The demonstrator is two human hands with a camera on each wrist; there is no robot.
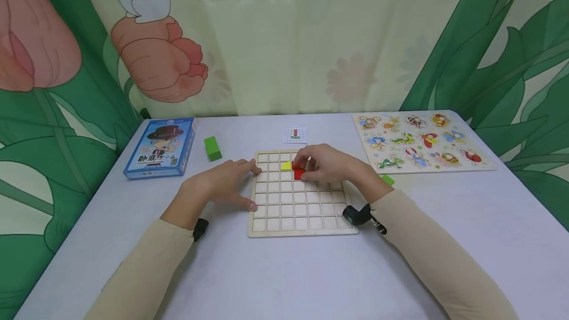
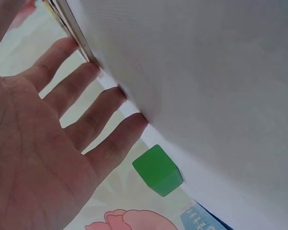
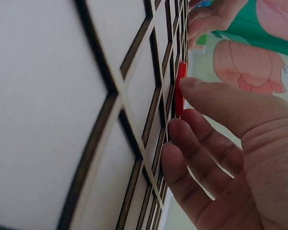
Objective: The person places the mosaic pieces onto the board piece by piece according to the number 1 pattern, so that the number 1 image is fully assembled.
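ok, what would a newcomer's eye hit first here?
Probably the red piece at the right hand, beside a yellow piece on the far half of the pale grid board, mid-table. Next, likely the blue box at the table's far left and the colorful bug board at its far right.
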